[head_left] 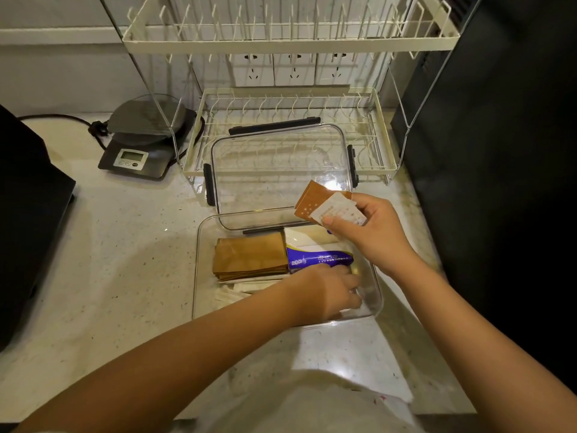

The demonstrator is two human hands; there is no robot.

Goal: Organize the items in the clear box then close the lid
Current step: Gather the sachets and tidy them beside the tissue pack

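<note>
The clear box (199, 276) sits open on the counter in front of me. Inside lie a stack of brown packets (249, 256), a purple packet (318, 260) and white sachets (232, 292) along the near side. My left hand (327, 292) reaches into the box's right near corner, fingers down among the contents; what they touch is hidden. My right hand (371, 232) is raised above the box's far right corner and pinches a brown packet (309, 200) and a white packet (338, 210) together. The clear lid (281, 179) with black latches leans behind the box.
A cream dish rack (199, 145) stands behind the lid, with an upper shelf (281, 39) overhead. A digital kitchen scale (137, 151) sits at the back left. Dark appliances flank the counter at left (28, 214) and right (499, 151). A white paper (343, 354) lies near the front edge.
</note>
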